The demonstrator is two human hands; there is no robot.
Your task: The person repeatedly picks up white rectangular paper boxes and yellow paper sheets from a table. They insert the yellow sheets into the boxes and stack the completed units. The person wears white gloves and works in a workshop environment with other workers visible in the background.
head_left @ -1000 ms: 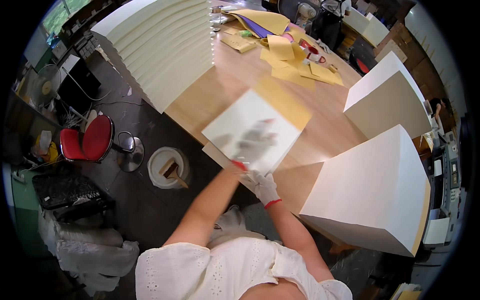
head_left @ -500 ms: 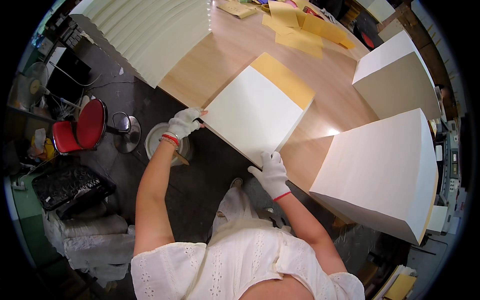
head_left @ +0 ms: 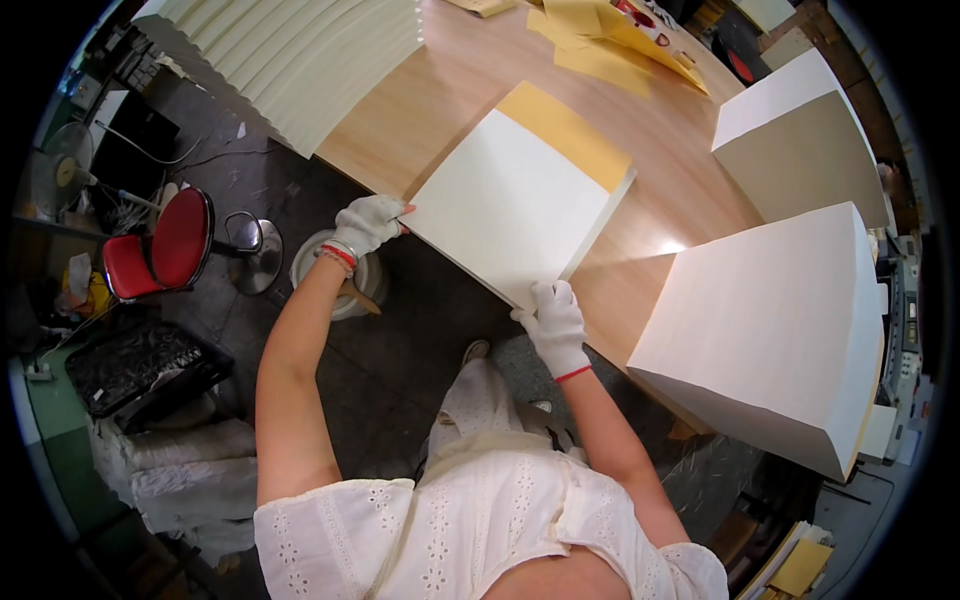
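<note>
A thick stack of white paper sheets (head_left: 515,200) lies at the table's near edge, with a strip of yellow-brown paper (head_left: 570,135) along its far side. My left hand (head_left: 370,222) wears a white glove with bare fingertips showing, and it pinches the stack's left corner. On the near right corner, my right hand (head_left: 556,318), also in a white glove, has its fingers curled over the stack and its thumb at the front edge. The undersides of both grips are hidden.
The wooden table (head_left: 480,55) bears many fanned cream paper stacks (head_left: 290,60) at far left, loose yellow-brown sheets (head_left: 600,50) at the back, and tall white paper stacks (head_left: 750,320) on the right. Below left stand a white bucket (head_left: 345,305) and a red chair (head_left: 180,240).
My right hand has moved slightly, and its fingers have closed in on the near right corner, the thumb now nearer the edge. My left hand stays at the left corner. The view shifts a little.
</note>
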